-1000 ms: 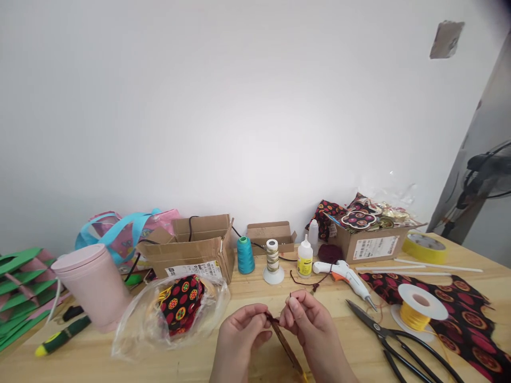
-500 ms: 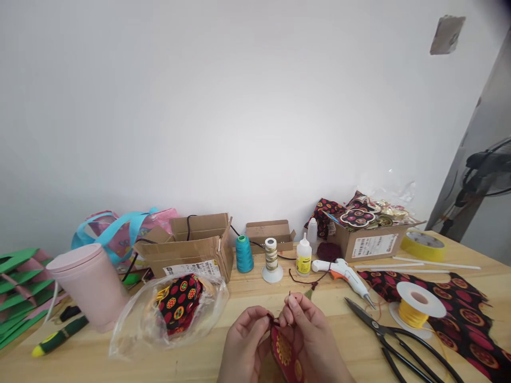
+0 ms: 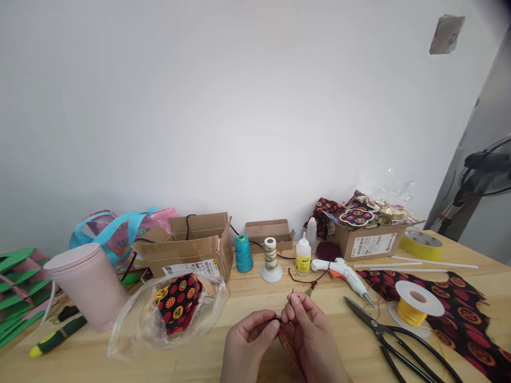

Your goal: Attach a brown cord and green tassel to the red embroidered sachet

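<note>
Red patterned fabric piece point(image 3: 288, 346) between both hands, over table point(image 3: 191, 364); left hand point(image 3: 250, 340) and right hand point(image 3: 313, 336) each pinching dark cord point(image 3: 278, 318) at its upper end; probably light, soft, easily creased, hardly slippery; best gripped near corded end

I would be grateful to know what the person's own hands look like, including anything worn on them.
The left hand and right hand are both bare: no gloves, rings, bracelets or watch can be seen, though some fingers are partly hidden. No sleeves or markings show either.
</note>
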